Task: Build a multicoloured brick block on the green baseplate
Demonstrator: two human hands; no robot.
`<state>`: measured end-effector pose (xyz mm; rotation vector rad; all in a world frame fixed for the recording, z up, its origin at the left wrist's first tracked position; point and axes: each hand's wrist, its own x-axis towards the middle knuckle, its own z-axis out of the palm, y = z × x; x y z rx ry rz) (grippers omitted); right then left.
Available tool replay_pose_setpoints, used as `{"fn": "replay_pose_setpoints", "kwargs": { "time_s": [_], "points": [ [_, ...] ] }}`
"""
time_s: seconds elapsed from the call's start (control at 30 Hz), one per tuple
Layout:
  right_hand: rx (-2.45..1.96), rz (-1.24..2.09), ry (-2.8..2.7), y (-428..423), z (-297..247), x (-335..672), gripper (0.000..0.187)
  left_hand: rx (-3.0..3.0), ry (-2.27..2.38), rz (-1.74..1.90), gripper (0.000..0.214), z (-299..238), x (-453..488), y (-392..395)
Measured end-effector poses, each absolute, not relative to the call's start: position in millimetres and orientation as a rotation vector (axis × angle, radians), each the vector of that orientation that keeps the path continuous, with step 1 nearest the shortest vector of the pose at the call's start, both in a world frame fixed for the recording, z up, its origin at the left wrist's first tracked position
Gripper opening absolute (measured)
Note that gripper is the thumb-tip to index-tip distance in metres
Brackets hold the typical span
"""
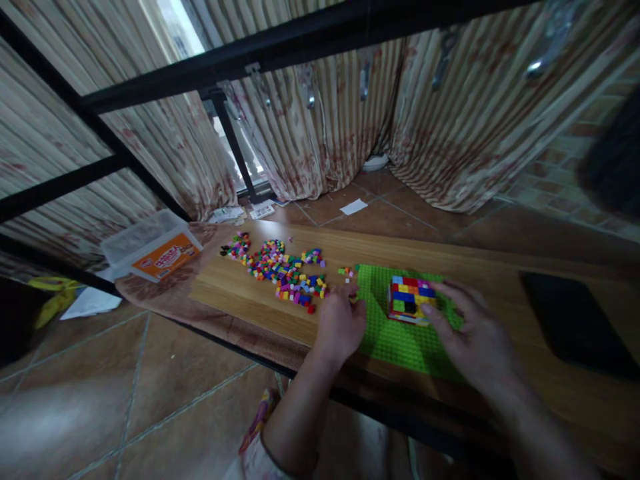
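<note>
A block of stacked toy bricks (411, 297) in red, blue, yellow, green and white stands on a green studded baseplate (385, 343). My right hand (467, 327) holds the block's right side, thumb at the near corner and forefinger at the far one. At the baseplate's left edge, my left hand (343, 320) is closed, its fingertips bent down and partly hidden; what they pinch, if anything, I cannot make out. A few small loose bricks (345, 271) lie just beyond those fingers. Left of that hand spreads a pile of mixed loose bricks (285, 272).
The wooden tabletop (230, 287) carries a dark flat tablet-like object (575, 323) at the right. A clear plastic box (145, 243) with an orange label sits at the left on a brown cloth (150, 293). Behind are striped curtains (320, 133) and a black metal frame (300, 50).
</note>
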<state>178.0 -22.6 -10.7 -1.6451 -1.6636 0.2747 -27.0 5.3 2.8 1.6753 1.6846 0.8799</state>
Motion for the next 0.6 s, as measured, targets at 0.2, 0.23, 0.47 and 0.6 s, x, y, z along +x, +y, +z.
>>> {"fn": "replay_pose_setpoints", "kwargs": {
  "time_s": [0.2,0.23,0.47,0.6],
  "points": [
    [-1.741,0.381,-1.717,-22,-15,173,0.058,1.751,2.118,0.705,0.031,11,-78,27],
    [-1.753,0.378,-1.713,-22,-15,173,0.058,1.770,2.165,0.679,0.035,11,-87,30],
    [-1.793,0.365,-1.695,-21,-16,172,0.059,2.043,2.167,0.492,0.044,1,-112,41],
    [-1.783,0.358,-1.690,-21,-14,172,0.057,2.144,2.131,0.466,0.043,-6,-108,45]
  ]
}}
